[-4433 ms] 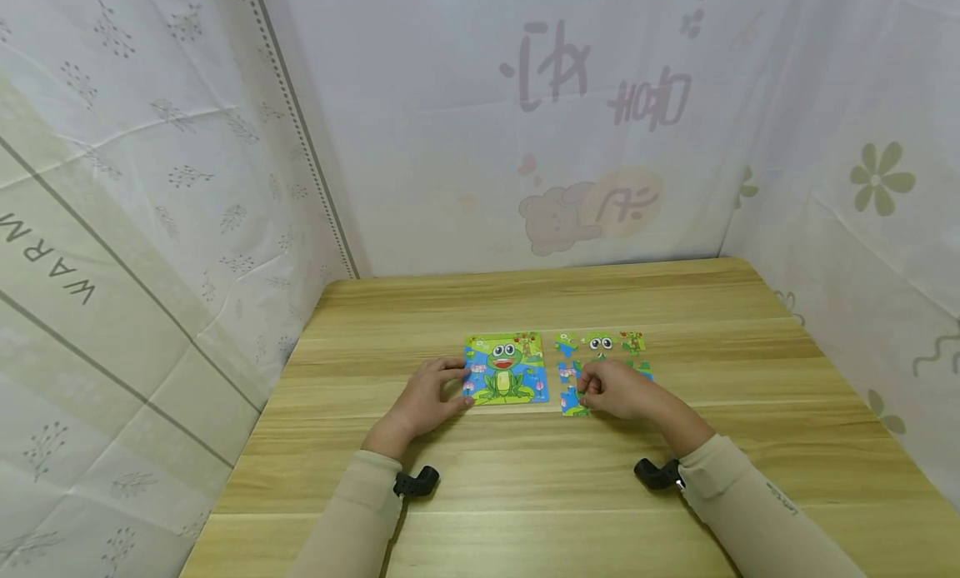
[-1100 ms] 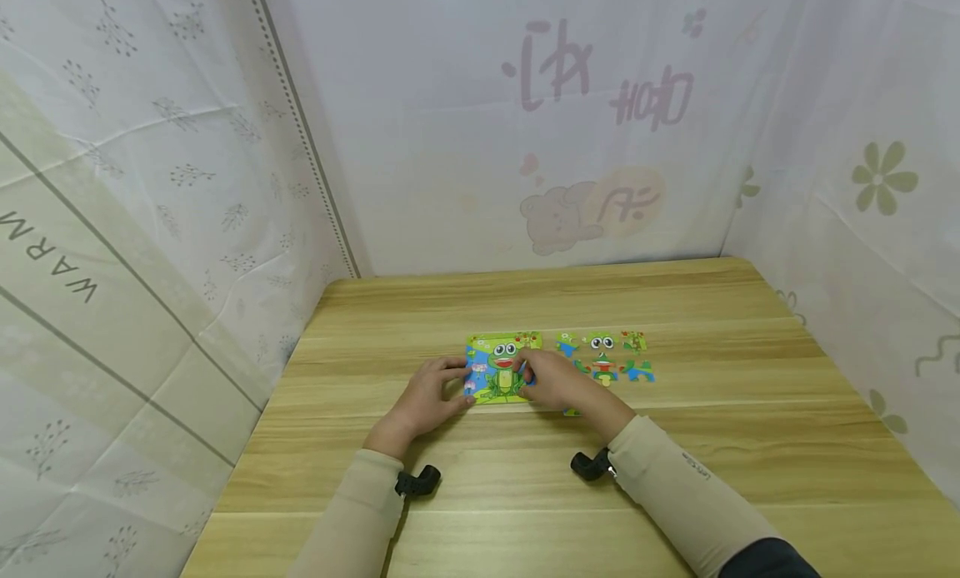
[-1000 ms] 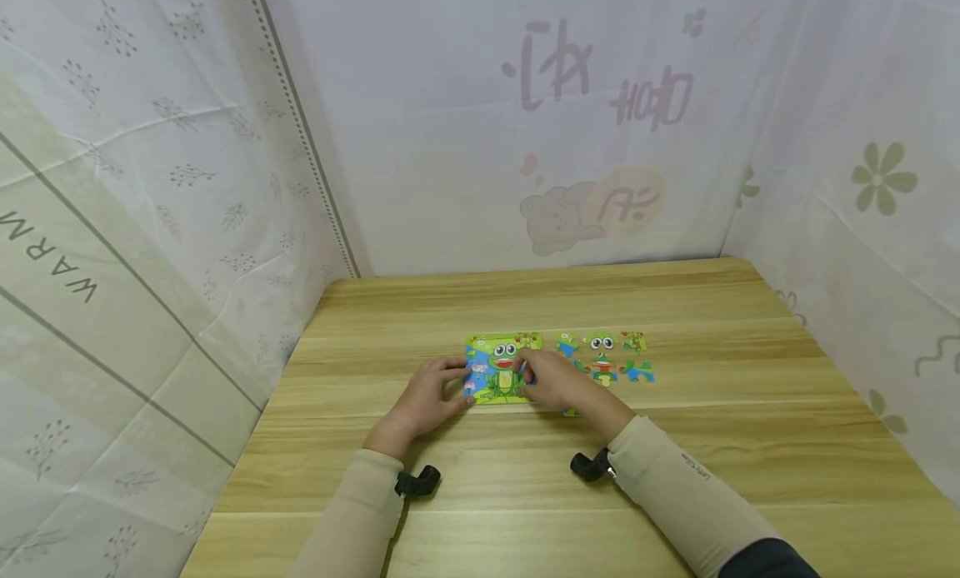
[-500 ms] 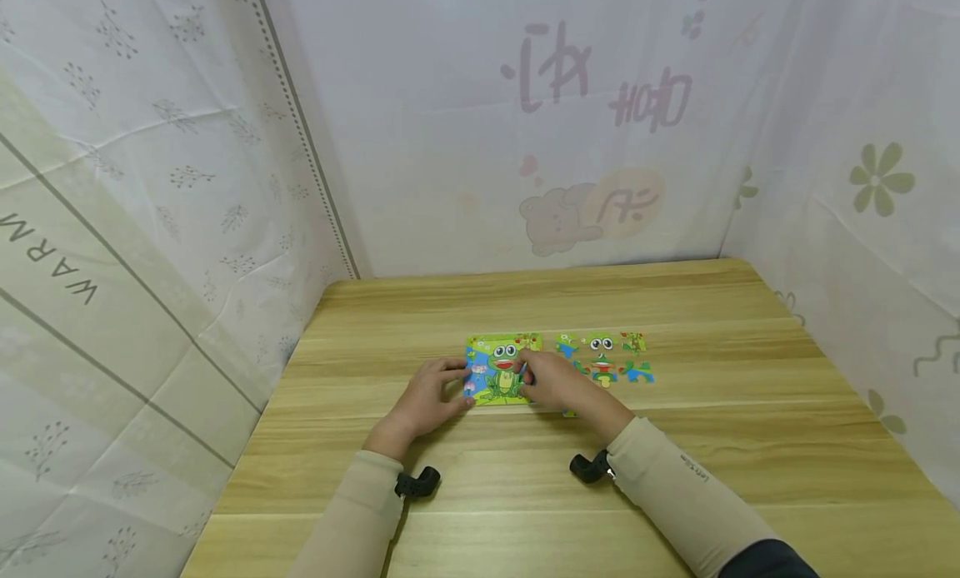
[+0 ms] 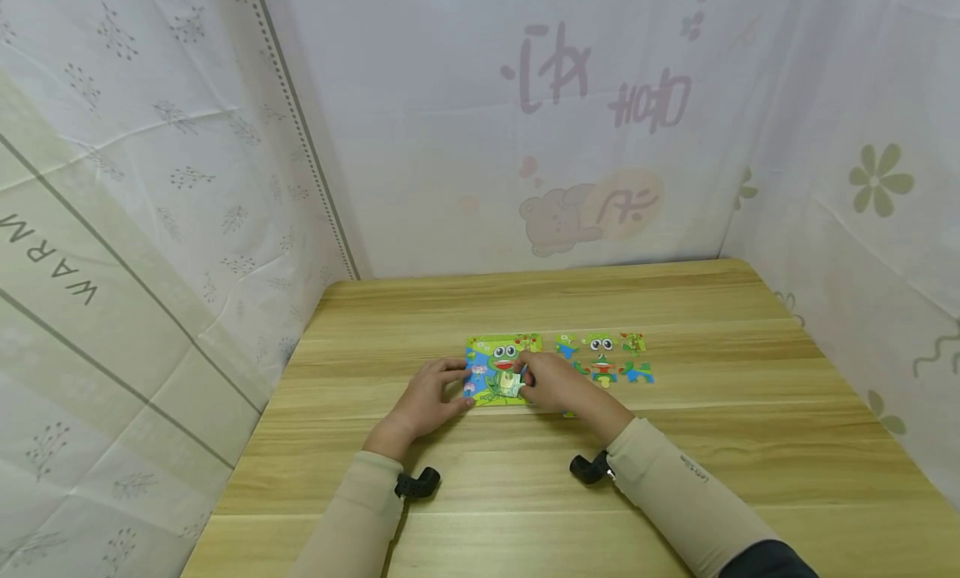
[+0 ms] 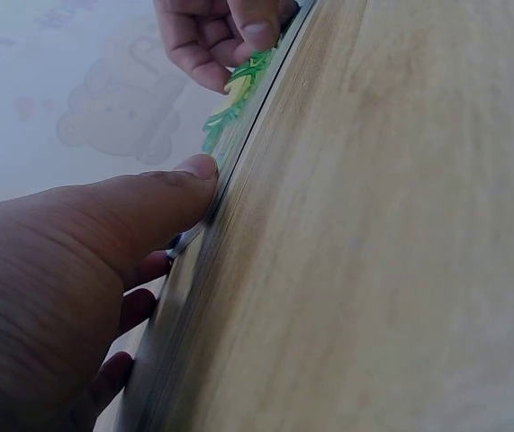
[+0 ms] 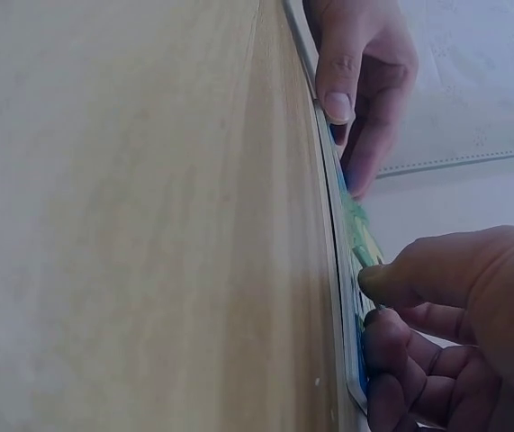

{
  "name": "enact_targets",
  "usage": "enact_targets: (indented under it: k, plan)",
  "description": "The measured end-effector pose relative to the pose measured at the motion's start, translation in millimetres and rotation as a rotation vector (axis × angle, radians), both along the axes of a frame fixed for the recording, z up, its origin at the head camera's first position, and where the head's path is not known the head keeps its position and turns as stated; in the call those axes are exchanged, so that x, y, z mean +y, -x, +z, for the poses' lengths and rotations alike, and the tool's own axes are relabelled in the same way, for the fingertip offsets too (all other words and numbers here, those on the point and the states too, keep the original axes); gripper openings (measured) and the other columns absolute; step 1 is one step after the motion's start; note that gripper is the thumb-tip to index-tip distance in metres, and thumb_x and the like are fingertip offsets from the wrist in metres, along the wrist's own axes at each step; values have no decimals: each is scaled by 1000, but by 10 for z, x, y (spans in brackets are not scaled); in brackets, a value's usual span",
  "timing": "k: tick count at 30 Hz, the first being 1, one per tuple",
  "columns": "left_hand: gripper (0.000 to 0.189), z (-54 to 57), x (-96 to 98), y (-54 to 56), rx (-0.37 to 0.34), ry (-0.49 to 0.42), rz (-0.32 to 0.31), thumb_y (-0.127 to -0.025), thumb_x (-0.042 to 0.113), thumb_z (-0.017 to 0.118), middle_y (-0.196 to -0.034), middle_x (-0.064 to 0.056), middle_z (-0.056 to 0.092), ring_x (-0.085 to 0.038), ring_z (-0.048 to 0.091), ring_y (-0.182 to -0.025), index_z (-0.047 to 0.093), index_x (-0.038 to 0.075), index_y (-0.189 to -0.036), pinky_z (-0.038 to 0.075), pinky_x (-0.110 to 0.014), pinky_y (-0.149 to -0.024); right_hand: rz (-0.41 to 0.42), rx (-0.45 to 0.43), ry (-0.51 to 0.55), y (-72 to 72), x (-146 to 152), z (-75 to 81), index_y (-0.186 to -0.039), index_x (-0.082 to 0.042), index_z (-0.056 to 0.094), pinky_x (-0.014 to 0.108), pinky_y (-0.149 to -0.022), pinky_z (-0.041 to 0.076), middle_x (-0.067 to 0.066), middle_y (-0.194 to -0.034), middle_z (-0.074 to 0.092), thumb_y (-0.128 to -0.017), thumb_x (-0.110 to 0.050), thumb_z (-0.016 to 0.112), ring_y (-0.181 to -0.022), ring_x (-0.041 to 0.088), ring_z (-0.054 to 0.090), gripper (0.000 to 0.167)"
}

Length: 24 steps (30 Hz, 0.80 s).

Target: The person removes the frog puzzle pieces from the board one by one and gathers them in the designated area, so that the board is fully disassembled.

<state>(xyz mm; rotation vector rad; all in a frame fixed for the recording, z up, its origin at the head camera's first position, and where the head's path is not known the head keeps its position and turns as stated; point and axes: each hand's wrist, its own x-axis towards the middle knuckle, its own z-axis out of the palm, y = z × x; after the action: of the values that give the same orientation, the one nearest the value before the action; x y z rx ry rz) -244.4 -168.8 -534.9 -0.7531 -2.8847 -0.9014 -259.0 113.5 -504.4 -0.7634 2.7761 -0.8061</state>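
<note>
In the head view a square frog jigsaw puzzle board (image 5: 480,355) lies flat on the wooden table (image 5: 480,495). My left hand (image 5: 423,399) rests at the board's left side, thumb at its near corner and fingers along its left edge. My right hand (image 5: 555,380) is over the board's right part, fingers curled, thumb and fingertips pinching a green and yellow puzzle piece (image 5: 512,385). In the right wrist view that piece (image 7: 365,241) stands tilted up from the board. The right hand hides the board's right edge.
To the right lie several loose puzzle pieces: a frog-eyes piece (image 5: 602,344), a red-mouthed piece (image 5: 602,367), a flowered corner piece (image 5: 566,345) and a green and blue piece (image 5: 639,372). Part of this group is behind the right forearm. A printed curtain (image 5: 450,145) hangs behind the table.
My right hand has moved left from the loose pieces onto the puzzle board. There the pinched piece has tipped up within the last half second. The left hand has stayed in place.
</note>
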Motion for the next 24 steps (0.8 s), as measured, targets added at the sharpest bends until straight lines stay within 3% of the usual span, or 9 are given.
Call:
enact_targets:
  k: [24]
  plan:
    - [56,8,3,-11,-15,-10,4,-95,34,81,-153,-3,53,-33,42,-144,66,11,-143,35,-58,-118,-24,-81,24,12,98,82,-120,-10,67,29,-59,42,-3,-80,59,-98,-10,69,-63,12,50,22]
